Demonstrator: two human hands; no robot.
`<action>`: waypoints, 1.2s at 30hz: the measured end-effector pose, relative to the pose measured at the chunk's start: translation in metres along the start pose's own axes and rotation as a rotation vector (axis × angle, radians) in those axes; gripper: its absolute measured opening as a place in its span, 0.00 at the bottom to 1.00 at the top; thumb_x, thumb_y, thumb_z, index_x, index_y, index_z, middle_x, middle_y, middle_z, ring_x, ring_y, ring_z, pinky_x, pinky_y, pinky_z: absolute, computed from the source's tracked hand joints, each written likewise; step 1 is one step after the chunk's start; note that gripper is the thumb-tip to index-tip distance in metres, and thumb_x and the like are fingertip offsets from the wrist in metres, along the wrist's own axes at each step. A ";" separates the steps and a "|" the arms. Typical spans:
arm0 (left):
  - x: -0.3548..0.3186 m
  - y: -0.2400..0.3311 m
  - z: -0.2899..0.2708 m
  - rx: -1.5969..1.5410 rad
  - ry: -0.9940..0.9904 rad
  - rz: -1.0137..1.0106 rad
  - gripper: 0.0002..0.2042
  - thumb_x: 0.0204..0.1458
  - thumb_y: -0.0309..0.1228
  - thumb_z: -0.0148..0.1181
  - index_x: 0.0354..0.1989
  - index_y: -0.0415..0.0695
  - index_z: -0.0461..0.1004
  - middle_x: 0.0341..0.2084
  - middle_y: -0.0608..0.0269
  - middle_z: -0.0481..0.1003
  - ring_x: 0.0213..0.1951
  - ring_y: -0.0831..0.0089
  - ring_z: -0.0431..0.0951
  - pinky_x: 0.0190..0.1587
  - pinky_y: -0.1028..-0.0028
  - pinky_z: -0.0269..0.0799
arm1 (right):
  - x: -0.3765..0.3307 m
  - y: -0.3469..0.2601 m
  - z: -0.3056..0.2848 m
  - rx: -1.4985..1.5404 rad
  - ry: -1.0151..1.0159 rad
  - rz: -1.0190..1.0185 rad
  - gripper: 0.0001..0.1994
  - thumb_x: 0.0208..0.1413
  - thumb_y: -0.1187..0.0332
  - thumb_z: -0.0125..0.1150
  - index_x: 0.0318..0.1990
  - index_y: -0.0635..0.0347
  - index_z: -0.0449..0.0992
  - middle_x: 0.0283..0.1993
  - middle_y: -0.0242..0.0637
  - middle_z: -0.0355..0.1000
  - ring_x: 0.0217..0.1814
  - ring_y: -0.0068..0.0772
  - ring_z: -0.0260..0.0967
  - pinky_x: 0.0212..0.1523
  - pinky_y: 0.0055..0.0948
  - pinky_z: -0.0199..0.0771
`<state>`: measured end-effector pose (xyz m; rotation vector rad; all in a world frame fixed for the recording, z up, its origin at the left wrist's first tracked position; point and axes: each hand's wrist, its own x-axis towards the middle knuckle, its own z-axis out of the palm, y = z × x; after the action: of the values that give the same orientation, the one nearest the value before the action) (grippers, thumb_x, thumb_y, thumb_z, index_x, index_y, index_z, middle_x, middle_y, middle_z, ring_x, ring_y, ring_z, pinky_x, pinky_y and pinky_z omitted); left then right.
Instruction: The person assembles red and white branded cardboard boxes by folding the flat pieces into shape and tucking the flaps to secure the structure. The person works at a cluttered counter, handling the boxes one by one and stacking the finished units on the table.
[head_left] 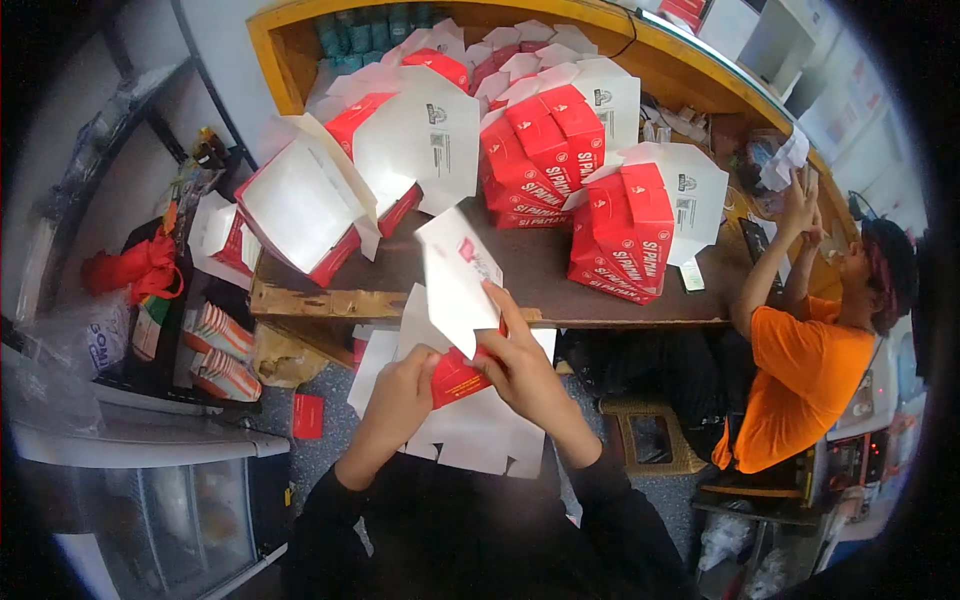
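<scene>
Between my two hands is a partly folded red-and-white cardboard food box [458,285], held over my lap. Its white flap stands up toward the table and its red side faces down toward me. My left hand [400,395] grips the red lower left side, thumb on top. My right hand [530,375] holds the right side, with the index finger stretched along the white flap. Beneath, flat white box blanks [480,440] lie on my lap. The fingers' undersides are hidden by the box.
A brown wooden table [500,285] ahead carries stacks of nested red boxes [545,150], more red boxes [625,230] and open white-lined boxes [305,200]. On the right, a person in an orange shirt [800,370] sits holding white paper [785,160]. A stool [655,440] stands beside me.
</scene>
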<state>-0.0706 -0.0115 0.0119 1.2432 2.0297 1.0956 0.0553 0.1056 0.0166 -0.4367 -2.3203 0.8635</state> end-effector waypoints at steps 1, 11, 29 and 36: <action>0.002 0.001 -0.001 0.031 -0.018 -0.011 0.09 0.53 0.30 0.42 0.28 0.38 0.65 0.22 0.41 0.68 0.30 0.47 0.69 0.28 0.58 0.62 | 0.000 -0.001 0.002 -0.012 0.064 0.027 0.11 0.41 0.77 0.59 0.34 0.68 0.69 0.59 0.55 0.46 0.59 0.55 0.50 0.54 0.36 0.54; 0.002 -0.012 0.011 0.140 0.164 0.304 0.06 0.51 0.25 0.45 0.32 0.38 0.68 0.18 0.48 0.69 0.22 0.52 0.71 0.24 0.63 0.65 | -0.005 -0.006 -0.011 -0.229 -0.290 0.039 0.16 0.37 0.77 0.59 0.38 0.66 0.70 0.58 0.59 0.47 0.58 0.56 0.51 0.50 0.38 0.62; -0.010 -0.002 -0.013 -0.509 -0.539 0.383 0.47 0.27 0.45 0.70 0.56 0.39 0.51 0.53 0.46 0.58 0.54 0.55 0.59 0.55 0.64 0.52 | -0.019 0.026 -0.039 1.309 0.809 0.341 0.24 0.42 0.67 0.48 0.48 0.68 0.57 0.44 0.46 0.63 0.45 0.36 0.65 0.46 0.33 0.66; -0.015 -0.007 -0.006 -0.035 0.080 0.604 0.16 0.45 0.23 0.54 0.44 0.36 0.63 0.36 0.49 0.70 0.34 0.61 0.74 0.34 0.74 0.69 | 0.003 0.008 -0.017 0.964 0.567 0.372 0.28 0.53 0.51 0.44 0.56 0.61 0.52 0.59 0.43 0.51 0.62 0.38 0.47 0.58 0.37 0.50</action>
<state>-0.0717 -0.0292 0.0100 1.8863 1.7126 1.4531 0.0645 0.1214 0.0225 -0.5747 -1.1316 1.6391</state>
